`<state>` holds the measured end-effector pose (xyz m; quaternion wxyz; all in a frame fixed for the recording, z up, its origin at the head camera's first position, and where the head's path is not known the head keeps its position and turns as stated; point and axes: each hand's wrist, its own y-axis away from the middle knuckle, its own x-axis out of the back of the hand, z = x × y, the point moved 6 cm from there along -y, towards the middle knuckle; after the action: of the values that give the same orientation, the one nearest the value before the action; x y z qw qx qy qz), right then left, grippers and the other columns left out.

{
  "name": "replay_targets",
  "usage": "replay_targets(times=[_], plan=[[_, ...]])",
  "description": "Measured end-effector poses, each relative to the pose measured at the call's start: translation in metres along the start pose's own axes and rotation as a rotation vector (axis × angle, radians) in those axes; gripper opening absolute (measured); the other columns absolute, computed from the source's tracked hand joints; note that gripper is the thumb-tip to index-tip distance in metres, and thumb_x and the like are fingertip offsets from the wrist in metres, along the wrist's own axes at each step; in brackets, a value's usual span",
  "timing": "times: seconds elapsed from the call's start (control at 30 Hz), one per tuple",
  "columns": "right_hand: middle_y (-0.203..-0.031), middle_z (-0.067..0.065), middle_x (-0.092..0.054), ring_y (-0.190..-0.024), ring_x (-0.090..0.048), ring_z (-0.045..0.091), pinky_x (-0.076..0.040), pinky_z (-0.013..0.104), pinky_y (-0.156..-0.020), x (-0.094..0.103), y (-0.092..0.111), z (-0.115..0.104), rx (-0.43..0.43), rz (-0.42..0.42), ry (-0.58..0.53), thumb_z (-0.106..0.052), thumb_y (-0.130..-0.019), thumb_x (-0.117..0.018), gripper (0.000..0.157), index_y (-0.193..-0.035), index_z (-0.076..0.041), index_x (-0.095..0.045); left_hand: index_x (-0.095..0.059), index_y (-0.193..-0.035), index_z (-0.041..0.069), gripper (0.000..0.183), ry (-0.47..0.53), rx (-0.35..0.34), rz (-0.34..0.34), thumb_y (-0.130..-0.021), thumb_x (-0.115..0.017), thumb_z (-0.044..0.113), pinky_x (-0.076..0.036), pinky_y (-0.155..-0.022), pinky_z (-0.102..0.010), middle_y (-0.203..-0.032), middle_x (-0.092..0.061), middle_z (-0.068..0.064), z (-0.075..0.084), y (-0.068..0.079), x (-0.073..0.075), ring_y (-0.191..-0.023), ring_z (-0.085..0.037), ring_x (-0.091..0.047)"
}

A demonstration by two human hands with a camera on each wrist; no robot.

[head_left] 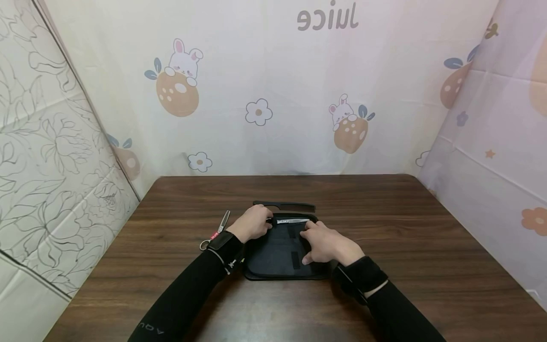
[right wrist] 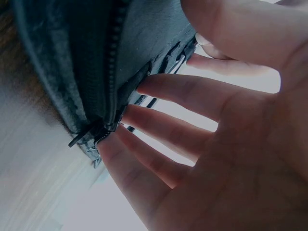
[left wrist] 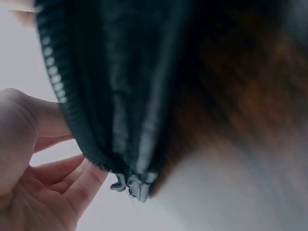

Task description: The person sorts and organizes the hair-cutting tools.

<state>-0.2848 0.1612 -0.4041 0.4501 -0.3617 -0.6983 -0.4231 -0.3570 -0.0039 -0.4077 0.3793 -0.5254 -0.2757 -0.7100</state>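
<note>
A black zippered case (head_left: pixel 273 259) lies unfolded on the table, its inner face up with dark straps across it. Along its far edge lies a pair of silver scissors (head_left: pixel 292 221), blades toward the right. At the far left corner my left hand (head_left: pixel 252 223) pinches the handle end, the fingertips partly hidden. In the left wrist view the case's zipper edge (left wrist: pixel 62 96) covers those fingertips. Over the right side reaches my right hand (head_left: pixel 326 243), fingers extended, one fingertip at the blade end. The right wrist view shows straight fingers (right wrist: pixel 168 94) against the case's inner edge.
A black comb (head_left: pixel 286 206) lies just beyond the case. Another pair of scissors (head_left: pixel 215 232), with a red tag, rests left of the case, beside my left wrist. The brown wooden table (head_left: pixel 406 228) ends at a patterned curtain (head_left: pixel 260 147).
</note>
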Motion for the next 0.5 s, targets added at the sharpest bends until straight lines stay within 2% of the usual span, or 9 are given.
replay_targets(times=[0.2,0.5], plan=[[-0.133,0.011,-0.051,-0.120,-0.045,0.029,-0.048,0.042,-0.087,0.0002,0.0010,-0.0002,0.005,0.003,-0.003,-0.029,-0.085,-0.085,0.069,-0.141,0.000,-0.058,-0.070,-0.124,0.002,0.029,0.050,-0.003,0.032,-0.098,-0.070,0.014,-0.047,-0.102,-0.044,-0.124,-0.067,-0.015,-0.0036,0.0032,0.0019,-0.123,-0.032,-0.058],[-0.133,0.010,-0.051,-0.119,-0.046,0.028,-0.049,0.042,-0.088,0.0001,0.0009,0.0013,0.000,0.005,0.007,-0.029,-0.084,-0.085,0.070,-0.141,0.000,-0.058,-0.069,-0.125,-0.001,0.032,0.006,-0.026,0.045,-0.097,-0.071,0.015,-0.051,-0.094,-0.042,-0.117,-0.064,-0.016,-0.0028,0.0061,0.0036,-0.108,-0.029,-0.061]])
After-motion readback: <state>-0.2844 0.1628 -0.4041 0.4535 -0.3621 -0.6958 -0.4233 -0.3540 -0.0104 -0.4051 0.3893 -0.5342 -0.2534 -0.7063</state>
